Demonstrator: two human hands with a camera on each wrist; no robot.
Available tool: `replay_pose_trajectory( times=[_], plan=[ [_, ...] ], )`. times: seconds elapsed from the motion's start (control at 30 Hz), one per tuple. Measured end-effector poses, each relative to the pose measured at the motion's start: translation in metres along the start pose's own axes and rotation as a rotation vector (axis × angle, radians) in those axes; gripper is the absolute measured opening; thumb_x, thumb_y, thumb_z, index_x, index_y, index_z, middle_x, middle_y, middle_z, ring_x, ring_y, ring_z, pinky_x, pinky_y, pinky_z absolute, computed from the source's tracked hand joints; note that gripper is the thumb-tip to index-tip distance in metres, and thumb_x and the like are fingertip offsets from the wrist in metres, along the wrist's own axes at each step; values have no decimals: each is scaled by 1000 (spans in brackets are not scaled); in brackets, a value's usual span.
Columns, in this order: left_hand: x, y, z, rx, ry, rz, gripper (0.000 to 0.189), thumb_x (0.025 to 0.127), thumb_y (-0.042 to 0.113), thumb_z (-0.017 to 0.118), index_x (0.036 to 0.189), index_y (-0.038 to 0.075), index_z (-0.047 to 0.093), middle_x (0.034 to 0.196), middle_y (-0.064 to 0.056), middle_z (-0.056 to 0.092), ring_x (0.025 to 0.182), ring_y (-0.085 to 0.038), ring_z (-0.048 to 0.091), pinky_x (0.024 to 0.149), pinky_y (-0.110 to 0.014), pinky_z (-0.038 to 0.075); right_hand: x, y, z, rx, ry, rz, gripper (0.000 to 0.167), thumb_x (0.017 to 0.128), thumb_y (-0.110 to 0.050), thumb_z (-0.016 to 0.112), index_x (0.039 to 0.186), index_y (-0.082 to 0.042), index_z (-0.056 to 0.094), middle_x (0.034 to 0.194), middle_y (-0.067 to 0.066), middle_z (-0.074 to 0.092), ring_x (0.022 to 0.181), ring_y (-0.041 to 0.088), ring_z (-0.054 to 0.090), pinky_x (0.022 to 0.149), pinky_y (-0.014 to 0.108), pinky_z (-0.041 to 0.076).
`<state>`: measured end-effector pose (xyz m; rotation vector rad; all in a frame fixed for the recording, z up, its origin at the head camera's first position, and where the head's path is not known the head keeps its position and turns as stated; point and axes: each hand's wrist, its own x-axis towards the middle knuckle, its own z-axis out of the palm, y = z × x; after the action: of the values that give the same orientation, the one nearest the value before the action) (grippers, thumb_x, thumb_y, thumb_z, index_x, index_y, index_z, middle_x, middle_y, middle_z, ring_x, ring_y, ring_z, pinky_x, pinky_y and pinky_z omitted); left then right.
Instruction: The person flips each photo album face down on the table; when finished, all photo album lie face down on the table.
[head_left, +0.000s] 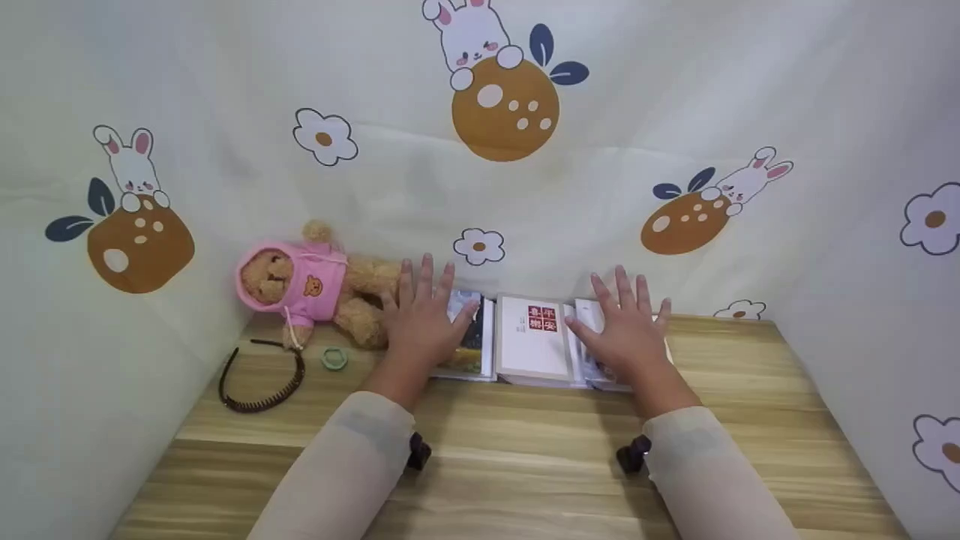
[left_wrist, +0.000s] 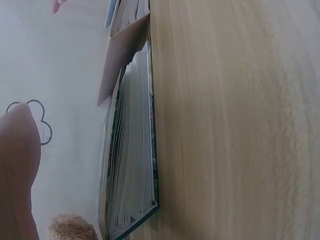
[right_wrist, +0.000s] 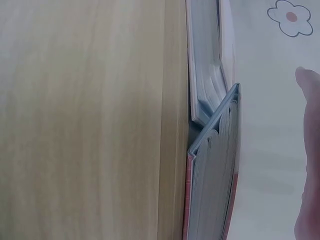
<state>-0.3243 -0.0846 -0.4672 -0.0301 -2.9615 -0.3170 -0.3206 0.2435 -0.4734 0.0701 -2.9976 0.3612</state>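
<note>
Three thick books lie in a row along the back of the wooden table. With fingers spread, my left hand (head_left: 424,322) hovers over the left book (head_left: 472,354), which has a dark and yellow picture cover. The middle book (head_left: 529,352) has a pale cover with red square characters and shows between the hands. My right hand (head_left: 628,334), its fingers also spread, covers much of the right book (head_left: 592,367). In the left wrist view the thumb (left_wrist: 19,160) stands apart from the book's page edges (left_wrist: 132,150). Overlapping covers tilt one book (right_wrist: 215,185) in the right wrist view.
A teddy bear (head_left: 322,281) in a pink hoodie lies left of the books. Before it are a small green ring-shaped thing (head_left: 334,358) and a dark toothed headband (head_left: 262,405). A patterned cloth (head_left: 375,195) rises behind the table (head_left: 525,465).
</note>
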Motion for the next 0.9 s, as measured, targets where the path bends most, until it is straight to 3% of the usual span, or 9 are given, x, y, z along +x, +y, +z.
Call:
replay_pose_trajectory(
  times=[0.13, 0.33, 0.47, 0.67, 0.9],
  plan=[
    [-4, 8, 1, -18, 8, 11, 81, 105, 76, 31, 173, 38, 11, 184, -1, -6, 170, -35, -10, 132, -75, 5, -2, 4, -1, 11, 10, -6, 99, 92, -93, 31, 173, -39, 12, 183, 6, -9, 168, 43, -13, 126, 80, -15],
    [-14, 36, 6, -64, 23, 35, 79, 106, 74, 31, 173, 36, 15, 184, -2, 2, 170, -37, 0, 134, -70, 3, -7, 18, -13, 41, 47, -20, 94, 96, -88, 33, 173, -36, 17, 184, 7, -1, 169, 44, -9, 127, 80, -9],
    [-22, 64, 13, -202, -35, 49, 80, 106, 73, 31, 174, 33, 14, 184, -4, 5, 170, -37, 1, 135, -68, 9, -15, 31, -23, 94, 71, -23, 90, 100, -82, 38, 172, -31, 22, 183, 10, 11, 168, 45, 0, 128, 81, -1],
    [-42, 109, 22, -415, -119, 138, 81, 108, 67, 37, 174, 28, 12, 183, -4, 7, 170, -37, 3, 136, -63, 15, -31, 55, -35, 226, 64, -21, 85, 103, -72, 49, 169, -21, 35, 178, 16, 26, 165, 47, 18, 128, 79, 16],
    [-53, 152, 38, -539, -186, 147, 78, 108, 53, 52, 173, 23, 20, 182, -5, 16, 170, -32, 9, 137, -57, 18, -39, 82, -39, 330, 44, 21, 83, 103, -64, 58, 166, -14, 38, 175, 21, 32, 161, 51, 27, 127, 75, 24]
  ],
)
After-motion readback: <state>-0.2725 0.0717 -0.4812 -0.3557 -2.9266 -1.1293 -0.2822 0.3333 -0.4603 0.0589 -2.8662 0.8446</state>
